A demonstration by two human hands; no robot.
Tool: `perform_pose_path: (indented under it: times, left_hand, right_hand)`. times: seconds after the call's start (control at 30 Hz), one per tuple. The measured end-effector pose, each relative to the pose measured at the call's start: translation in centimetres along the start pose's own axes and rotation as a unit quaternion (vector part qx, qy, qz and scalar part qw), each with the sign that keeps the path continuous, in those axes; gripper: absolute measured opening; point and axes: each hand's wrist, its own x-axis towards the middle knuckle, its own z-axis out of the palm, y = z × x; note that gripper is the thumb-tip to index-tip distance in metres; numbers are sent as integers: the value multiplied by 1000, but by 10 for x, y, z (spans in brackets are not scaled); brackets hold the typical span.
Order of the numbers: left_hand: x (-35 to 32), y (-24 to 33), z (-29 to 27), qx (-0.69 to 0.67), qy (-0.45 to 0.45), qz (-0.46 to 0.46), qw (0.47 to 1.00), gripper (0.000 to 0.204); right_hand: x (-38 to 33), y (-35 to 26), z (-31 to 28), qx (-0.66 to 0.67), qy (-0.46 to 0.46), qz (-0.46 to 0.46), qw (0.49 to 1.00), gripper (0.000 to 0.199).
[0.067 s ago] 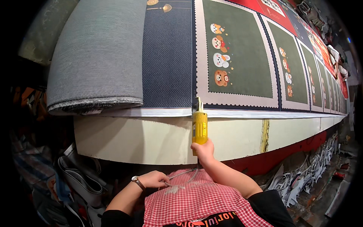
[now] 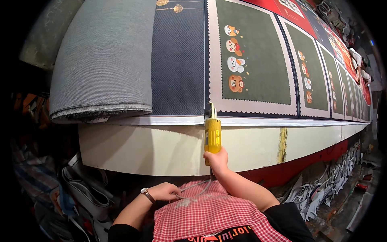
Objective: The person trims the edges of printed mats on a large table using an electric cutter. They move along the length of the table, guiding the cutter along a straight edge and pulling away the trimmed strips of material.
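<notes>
My right hand [image 2: 217, 160] is wrapped round the rear of a yellow electric cutter [image 2: 213, 135]. Its metal head rests at the near edge of the printed mat sheet [image 2: 258, 52], on the dark strip between a plain navy section [image 2: 178, 68] and a green panel with cartoon animal heads. In front of my apron, my left hand [image 2: 164, 191] is closed round the cutter's grey cord [image 2: 197, 196], which loops up toward the tool. To the left of the cutter, a thick roll of grey-backed material [image 2: 102, 60] lies on the navy section.
The cream table edge [image 2: 242, 145] curves across in front of me. Folded grey material [image 2: 86, 189] lies low on the left. Pale offcut strips [image 2: 322, 185] hang and heap along the right side. Part of another person [image 2: 358, 64] shows at the far right.
</notes>
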Motion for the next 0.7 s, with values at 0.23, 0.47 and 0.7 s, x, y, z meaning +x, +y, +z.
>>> perform_pose_path:
  times: [0.23,0.47,0.7]
  left_hand:
    - [14,-6,3,2,48,91,995,19]
    - [37,7,-8,52,-41,56,996,22]
    - [61,20,-27,103,4,165,981,20]
  right_hand:
    - [26,-9,12,16,20,-22,999,39]
    - [50,-38,21,10,14,-46,999,29]
    - [91,-54,30,7,9,-62,998,34]
